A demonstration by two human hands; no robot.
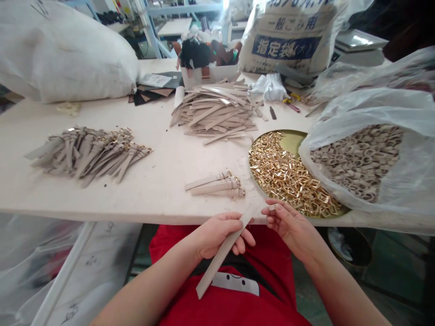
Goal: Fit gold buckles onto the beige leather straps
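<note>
A long beige strap (220, 256) is pinched between the thumb and fingers of my left hand (226, 233), slanting down to the left over the red apron. Just right of the strap's upper end, my right hand (285, 224) pinches a small beige loop (272, 208). Several straps with gold buckles (217, 186) lie on the table beyond my left hand. Close behind my right hand is a round gold tray (292, 141) full of small gold buckles (288, 176). An open plastic bag (416, 149) to its right holds many beige loops (360, 158).
A heap of buckled straps (91, 154) lies at the left, and a pile of plain straps (217, 111) at the back middle. Behind stand a large white sack (64, 54), a box (210, 74) and a printed bag (288, 40). The table's front edge (152, 219) runs near my hands.
</note>
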